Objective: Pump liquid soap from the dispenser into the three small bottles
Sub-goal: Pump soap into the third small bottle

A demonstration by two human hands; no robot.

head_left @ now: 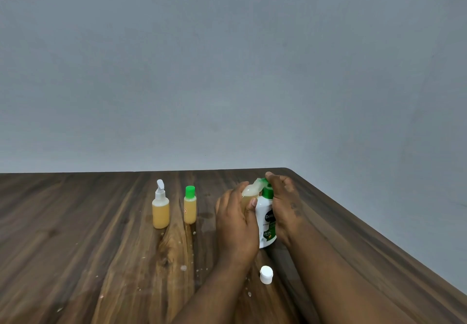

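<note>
Plain grey wall at the back, and up front a dark wood-grain counter (101, 235) with its corner off to the right. Over on the left of the counter stands a small clear plastic spray-top bottle (160, 206) with a white nozzle, filled most of the way with yellowish soap. Just beside it, upright too, is a small clear green-capped bottle (190, 206), also full of the same yellow stuff.

Right of those two is the action. A white soap dispenser (265, 222) with a green pump top stands on the counter between both hands. The left hand (235, 222) is wrapped around a third small clear open bottle (249, 191), tipped over at an angle so its mouth sits up against the pump spout. There's some yellowish soap in it, though the spout area is blurry, so I honestly can't tell if any is flowing.

The right hand (283, 205) is draped over the dispenser from the far side, fingers curled over the pump head, palm along the body.

Closer to the camera, a small white screw cap (266, 274) lies loose on the counter, just below the dispenser. A few pale droplets (183, 268) are scattered across the wood.
</note>
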